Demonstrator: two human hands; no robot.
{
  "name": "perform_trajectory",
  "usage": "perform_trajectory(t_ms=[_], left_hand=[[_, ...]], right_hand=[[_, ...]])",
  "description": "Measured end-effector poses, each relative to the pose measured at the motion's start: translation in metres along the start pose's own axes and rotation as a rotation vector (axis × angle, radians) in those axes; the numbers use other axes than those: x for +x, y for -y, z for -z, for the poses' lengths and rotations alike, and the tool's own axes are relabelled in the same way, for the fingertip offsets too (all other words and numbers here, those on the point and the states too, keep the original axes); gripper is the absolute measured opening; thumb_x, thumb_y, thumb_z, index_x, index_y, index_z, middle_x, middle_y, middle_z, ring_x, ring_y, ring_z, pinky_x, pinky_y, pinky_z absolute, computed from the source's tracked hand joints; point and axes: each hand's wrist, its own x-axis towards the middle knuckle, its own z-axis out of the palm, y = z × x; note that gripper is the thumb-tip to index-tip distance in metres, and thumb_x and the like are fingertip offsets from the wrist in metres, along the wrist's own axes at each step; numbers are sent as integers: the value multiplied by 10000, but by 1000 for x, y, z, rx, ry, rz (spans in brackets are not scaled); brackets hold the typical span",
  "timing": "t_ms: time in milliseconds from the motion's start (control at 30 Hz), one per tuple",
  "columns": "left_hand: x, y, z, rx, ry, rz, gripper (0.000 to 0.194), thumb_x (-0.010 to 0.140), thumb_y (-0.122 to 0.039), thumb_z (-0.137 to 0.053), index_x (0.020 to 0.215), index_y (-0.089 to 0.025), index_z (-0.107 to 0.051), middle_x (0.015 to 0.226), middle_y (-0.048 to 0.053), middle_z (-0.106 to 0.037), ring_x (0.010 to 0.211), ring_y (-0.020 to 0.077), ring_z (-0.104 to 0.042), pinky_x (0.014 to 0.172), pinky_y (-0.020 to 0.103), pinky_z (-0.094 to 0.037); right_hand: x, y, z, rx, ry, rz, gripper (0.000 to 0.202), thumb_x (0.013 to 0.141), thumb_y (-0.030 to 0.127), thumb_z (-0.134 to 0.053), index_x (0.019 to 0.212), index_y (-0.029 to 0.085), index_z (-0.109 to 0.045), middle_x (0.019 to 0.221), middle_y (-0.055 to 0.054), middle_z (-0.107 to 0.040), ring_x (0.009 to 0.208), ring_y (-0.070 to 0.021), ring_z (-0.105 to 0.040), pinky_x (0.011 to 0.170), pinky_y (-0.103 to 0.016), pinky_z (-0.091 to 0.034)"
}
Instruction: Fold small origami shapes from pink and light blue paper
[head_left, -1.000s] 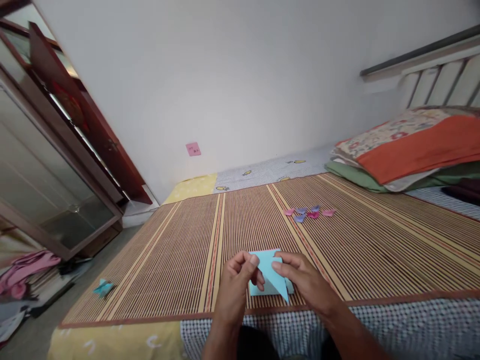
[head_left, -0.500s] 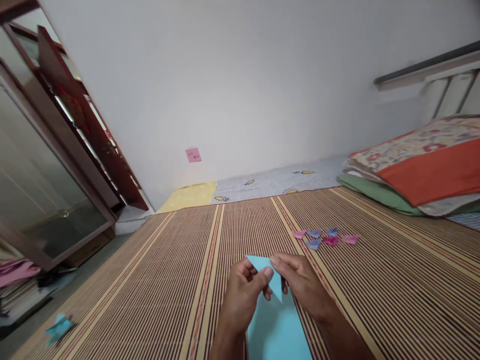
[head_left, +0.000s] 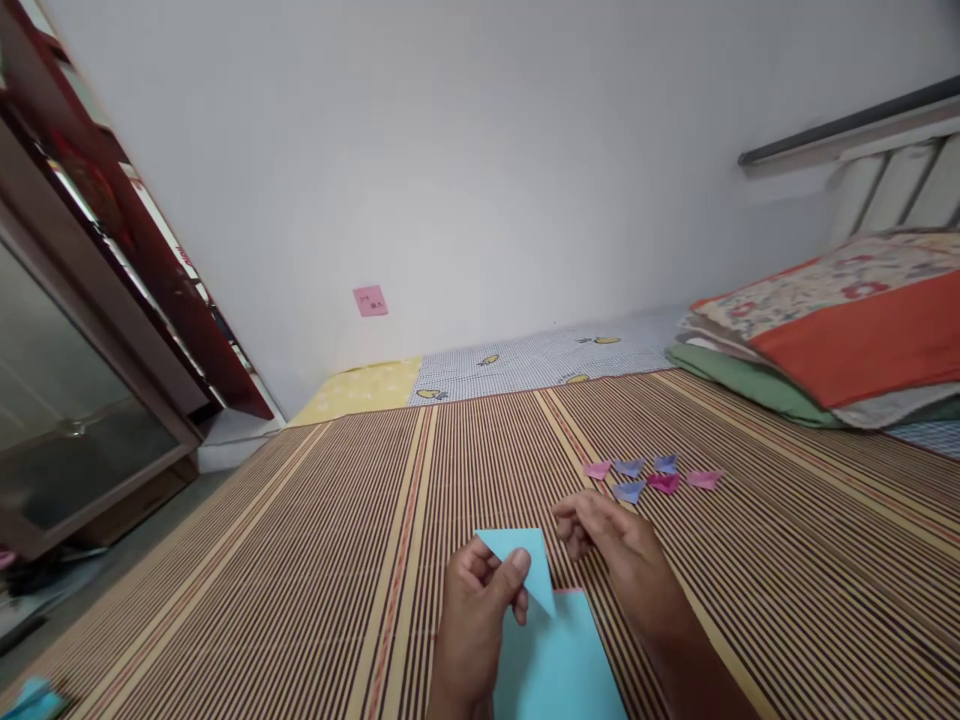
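Paper (head_left: 529,541) is pinched in the left hand's (head_left: 480,600) fingers, a blue sheet (head_left: 555,670) beneath them; the right hand (head_left: 609,545), loosely open, hangs just beside. Light thumb pressure should avoid stray creases.

We view from one head-worn camera, above and behind the left hand (head_left: 476,615) and right hand (head_left: 622,550), facing forward and down across the mat (head_left: 300,560) toward the wall (head_left: 525,180). We note the hands close, low and right of centre; the wall stands farther off, filling the upper middle, with the door (head_left: 154,260) leaning at far left and bedding (head_left: 862,340) at right.
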Motion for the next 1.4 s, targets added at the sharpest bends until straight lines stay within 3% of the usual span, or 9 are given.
perform_trajectory(t_ms=[133,300,500,633,733,833,1100,1200,1400], left_hand=[[-1,-1,2,19,24,-16,355,774,-453,-812,754,-133,-657,609,-33,-539,468,60,-429,443,185,-360],[-5,-8,1,45,33,-1,367,753,-464,-824,769,-126,-681,610,-27,-538,478,63,-422,442,186,-352],[-6,-7,2,28,84,4,336,800,-439,-794,785,-127,-671,611,-23,-543,485,64,-403,453,188,-329],[-9,-11,-2,-28,75,-45,295,892,-422,-706,806,-145,-653,622,-18,-559,544,86,-464,543,201,-402],[-14,-20,-5,-46,-39,-115,222,917,-394,-681,932,-173,-669,712,-7,-603,621,107,-523,621,218,-463],[-19,-28,-8,28,-121,-165,199,880,-377,-729,931,-188,-692,736,-6,-614,652,114,-555,627,209,-480],[-27,-29,-19,-8,-58,-89,227,855,-389,-752,973,-198,-716,777,22,-670,695,153,-626,622,226,-513],[-26,-24,-18,-19,-87,-90,225,854,-374,-758,983,-196,-714,799,29,-682,715,157,-624,642,235,-509],[-22,-19,-16,-151,-66,-35,202,841,-361,-771,922,-189,-701,718,14,-650,674,144,-573,648,242,-479]], right_hand=[[-4,1,-7,-54,152,-41,321,921,463,-653,783,174,-663,698,2,-587,654,-148,-548,612,-258,-451],[-9,3,-17,32,154,-108,369,905,490,-657,716,181,-589,628,29,-515,582,-134,-496,550,-252,-432],[-13,14,-19,19,153,-107,364,889,494,-680,711,186,-604,606,39,-484,559,-125,-464,527,-239,-405],[-12,13,-14,18,91,-80,395,894,516,-673,688,188,-594,600,34,-497,552,-124,-474,522,-236,-413],[-8,8,-7,94,34,-96,405,882,528,-689,686,189,-588,598,26,-518,546,-126,-486,516,-237,-414],[-7,7,-5,184,10,-134,396,877,531,-698,702,195,-583,599,26,-515,536,-124,-472,503,-235,-409],[-15,21,-15,-25,-139,-9,356,909,502,-642,715,207,-602,606,20,-492,556,-149,-466,510,-259,-404],[-18,23,-17,-149,-181,58,319,938,451,-603,727,213,-599,602,21,-494,539,-145,-448,502,-266,-370],[-19,24,-19,-255,-189,133,302,960,422,-581,734,222,-597,575,24,-509,501,-144,-471,468,-258,-380]])
